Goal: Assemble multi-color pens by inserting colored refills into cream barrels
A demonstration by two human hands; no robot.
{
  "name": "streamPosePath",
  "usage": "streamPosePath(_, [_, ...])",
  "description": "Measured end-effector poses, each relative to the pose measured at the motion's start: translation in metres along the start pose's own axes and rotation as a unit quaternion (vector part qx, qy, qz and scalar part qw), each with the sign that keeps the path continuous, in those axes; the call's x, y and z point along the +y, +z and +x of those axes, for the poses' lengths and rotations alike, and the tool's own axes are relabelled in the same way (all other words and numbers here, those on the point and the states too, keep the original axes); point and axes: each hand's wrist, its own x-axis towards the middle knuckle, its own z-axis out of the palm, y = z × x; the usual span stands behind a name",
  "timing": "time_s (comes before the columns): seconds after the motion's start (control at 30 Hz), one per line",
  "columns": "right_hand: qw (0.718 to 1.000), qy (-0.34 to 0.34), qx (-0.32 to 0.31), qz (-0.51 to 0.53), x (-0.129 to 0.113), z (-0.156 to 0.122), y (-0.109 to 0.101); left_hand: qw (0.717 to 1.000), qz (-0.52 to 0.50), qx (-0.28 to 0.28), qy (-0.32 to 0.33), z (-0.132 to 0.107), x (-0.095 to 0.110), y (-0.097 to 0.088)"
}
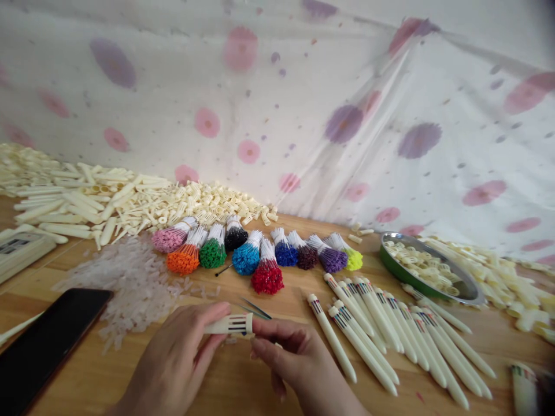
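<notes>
A cream slotted top part of a multicolour pen point(229, 325) lies almost level in front of me, dark strips showing in its slots. My left hand point(180, 352) grips its left end between thumb and fingers. At its right, capped end, my right hand point(295, 355) is closed, with index finger and thumb pinched against the cap. A small pale bit shows between the right fingers, too small to name. Just behind the hands lie thin tweezers point(256, 309), partly hidden. Bundles of coloured pen refills, among them a red bundle point(267, 271), stand beyond.
Several cream pens point(373, 318) lie in rows at right. Behind them is a green-sided metal dish point(470, 294) of small cream parts. A pile of clear small pieces point(130, 289) and a black phone point(47, 341) lie at left. Cream barrels point(82, 202) are heaped behind.
</notes>
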Motion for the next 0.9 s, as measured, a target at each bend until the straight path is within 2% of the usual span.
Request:
streamPosePath(0.17, [0.999, -0.025, -0.037, 0.015, 0.0, 0.0, 0.0, 1.0, 0.004, 0.0, 0.002, 0.001, 0.004, 0.0])
streamPosePath(0.43, [0.999, -0.037, 0.013, 0.021, 0.019, 0.009, 0.0, 1.0, -0.006, 0.003, -0.021, -0.005, 0.006, 0.0])
streamPosePath(0.53, [0.996, -0.044, 0.001, 0.073, 0.019, 0.007, -0.003, 0.999, -0.013, -0.005, -0.037, -0.005, 0.006, 0.0])
streamPosePath(0.63, [0.995, -0.044, -0.015, 0.093, 0.016, 0.002, -0.007, 0.998, -0.019, 0.009, -0.061, 0.0, 0.008, -0.002])
streamPosePath(0.8, [0.998, -0.052, 0.003, 0.034, 0.011, 0.003, -0.015, 0.994, -0.039, 0.013, -0.102, 0.004, 0.003, 0.0])
streamPosePath(0.83, [0.997, -0.069, 0.017, 0.006, 0.009, 0.006, -0.021, 0.992, -0.044, 0.007, -0.115, 0.003, 0.0, 0.002])
streamPosePath(0.9, [0.983, -0.125, 0.088, -0.101, 0.001, 0.017, -0.039, 0.989, -0.053, -0.002, -0.138, 0.0, -0.005, 0.004])
